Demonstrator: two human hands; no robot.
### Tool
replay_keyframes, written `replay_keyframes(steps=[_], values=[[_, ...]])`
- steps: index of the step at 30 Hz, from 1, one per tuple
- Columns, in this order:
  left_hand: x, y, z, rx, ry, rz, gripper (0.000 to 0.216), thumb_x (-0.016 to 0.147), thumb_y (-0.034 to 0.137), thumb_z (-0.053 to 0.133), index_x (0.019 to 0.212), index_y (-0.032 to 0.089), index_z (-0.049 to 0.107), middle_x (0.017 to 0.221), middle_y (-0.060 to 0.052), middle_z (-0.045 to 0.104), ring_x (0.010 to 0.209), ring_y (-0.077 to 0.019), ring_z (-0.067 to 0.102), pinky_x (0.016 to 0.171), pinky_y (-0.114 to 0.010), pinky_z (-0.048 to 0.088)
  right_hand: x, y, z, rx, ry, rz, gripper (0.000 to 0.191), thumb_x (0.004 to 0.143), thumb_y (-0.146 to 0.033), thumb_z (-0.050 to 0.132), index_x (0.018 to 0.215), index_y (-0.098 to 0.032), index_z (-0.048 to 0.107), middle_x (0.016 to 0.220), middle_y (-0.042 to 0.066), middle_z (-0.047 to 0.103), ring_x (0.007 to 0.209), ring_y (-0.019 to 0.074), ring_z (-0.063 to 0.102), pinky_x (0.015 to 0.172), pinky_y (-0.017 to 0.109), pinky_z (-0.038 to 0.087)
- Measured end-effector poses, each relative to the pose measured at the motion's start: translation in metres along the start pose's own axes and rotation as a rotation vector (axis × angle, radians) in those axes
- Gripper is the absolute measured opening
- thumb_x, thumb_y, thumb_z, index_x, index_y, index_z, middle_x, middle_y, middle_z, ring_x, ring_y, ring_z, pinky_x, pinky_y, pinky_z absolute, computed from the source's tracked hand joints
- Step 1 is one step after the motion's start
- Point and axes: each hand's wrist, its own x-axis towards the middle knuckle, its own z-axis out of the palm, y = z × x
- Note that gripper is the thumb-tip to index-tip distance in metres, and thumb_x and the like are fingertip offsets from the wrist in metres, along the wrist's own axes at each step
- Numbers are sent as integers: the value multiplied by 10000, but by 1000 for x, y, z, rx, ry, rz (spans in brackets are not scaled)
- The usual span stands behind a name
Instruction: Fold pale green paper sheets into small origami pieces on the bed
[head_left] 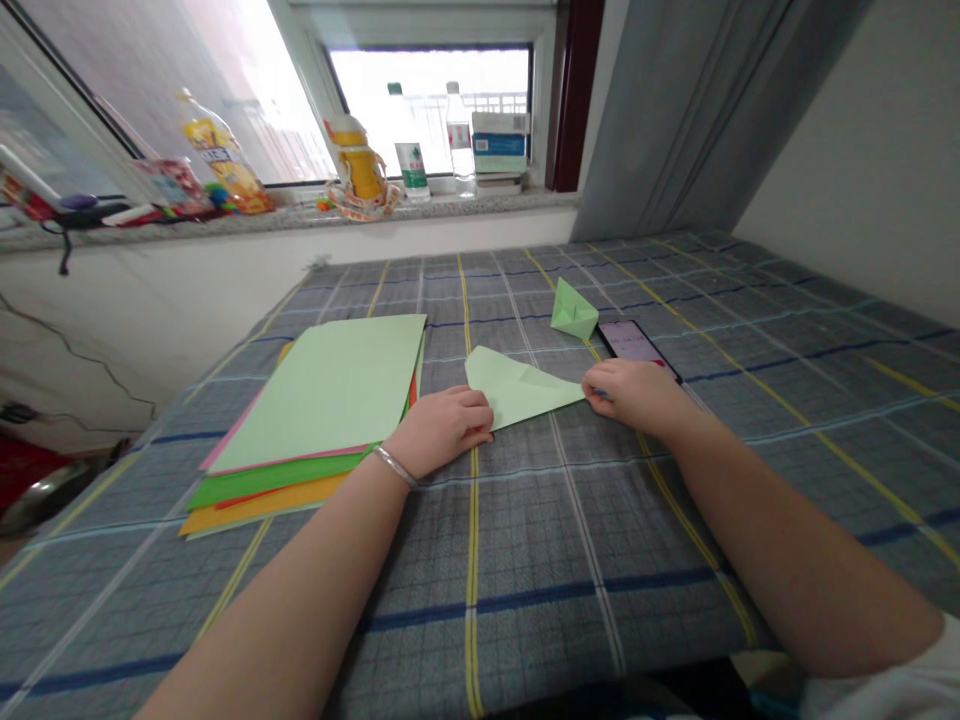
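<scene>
A pale green sheet of paper [517, 388], partly folded into a pointed shape, lies on the checked cloth [525, 560]. My left hand [442, 428], with a silver bangle at the wrist, is curled and presses on the sheet's near left corner. My right hand [630, 393] has its fingers closed and pinches the sheet's right tip. A finished green paper boat [574, 310] stands just beyond the sheet. A stack of coloured paper [315, 420], light green on top, lies to the left of my left hand.
A phone [637, 345] with a lit screen lies beside my right hand. The windowsill [300, 215] at the back holds bottles, a yellow jar and a box. A grey curtain [697, 110] hangs at the right.
</scene>
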Motion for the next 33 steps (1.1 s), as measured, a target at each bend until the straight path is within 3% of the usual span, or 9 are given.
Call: replay_keyframes(steps=[6, 8, 12, 17, 21, 26, 30, 33], values=[[-4, -9, 1, -245, -38, -107, 224, 726, 384, 723, 731, 196, 602, 836, -15, 580, 835, -173, 553, 798, -313, 463, 1, -13, 4, 83, -8, 109, 41, 744, -198, 561, 719, -218, 587, 740, 7, 644, 718, 166, 579, 579, 265, 344], [-6, -12, 2, -267, -11, -178, 189, 751, 360, 687, 780, 193, 604, 846, -24, 577, 848, -186, 555, 789, -329, 475, 3, -17, 9, 110, 5, 131, 62, 784, -228, 542, 766, -214, 600, 791, 24, 658, 779, 183, 590, 621, 276, 382], [-9, -15, 5, -289, 17, -270, 135, 819, 300, 566, 883, 184, 594, 915, -42, 584, 889, -195, 568, 815, -367, 489, 7, -19, 28, 180, 65, 211, 242, 841, -294, 537, 1050, -185, 591, 1022, 81, 672, 959, 231, 588, 776, 339, 443], [-5, -12, 11, -312, 79, -298, 150, 873, 244, 461, 938, 180, 581, 961, -58, 582, 913, -187, 571, 864, -386, 484, 12, -17, 44, 246, 95, 252, 291, 827, -222, 564, 1112, -163, 576, 1053, 106, 674, 997, 249, 582, 858, 382, 442], [-2, -5, 9, -339, 63, -310, 202, 913, 282, 423, 999, 178, 574, 1015, -73, 584, 964, -191, 567, 905, -405, 469, 13, -17, 41, 352, 93, 327, 308, 792, -166, 583, 1100, -159, 573, 955, 79, 697, 884, 219, 601, 797, 357, 456], [-2, -3, 7, -358, 65, -257, 211, 881, 302, 511, 1059, 201, 564, 1103, -77, 580, 1013, -193, 575, 926, -403, 472, 12, -15, 36, 482, 64, 419, 329, 793, -177, 553, 1122, -174, 554, 795, 23, 679, 699, 173, 598, 652, 290, 440], [-4, -5, 11, -319, 34, -184, 360, 826, 359, 615, 1144, 205, 544, 1241, -105, 544, 1096, -211, 566, 963, -393, 463, 11, -18, 33, 618, 40, 496, 340, 799, -217, 527, 1138, -184, 522, 587, -46, 593, 549, 148, 549, 550, 259, 395], [-5, -5, 13, -206, -27, -175, 389, 835, 353, 612, 1180, 189, 535, 1313, -119, 511, 1158, -228, 534, 1001, -409, 431, 10, -21, 29, 764, -57, 444, 282, 799, -221, 505, 1078, -193, 529, 506, -84, 491, 462, 119, 455, 469, 231, 328]])
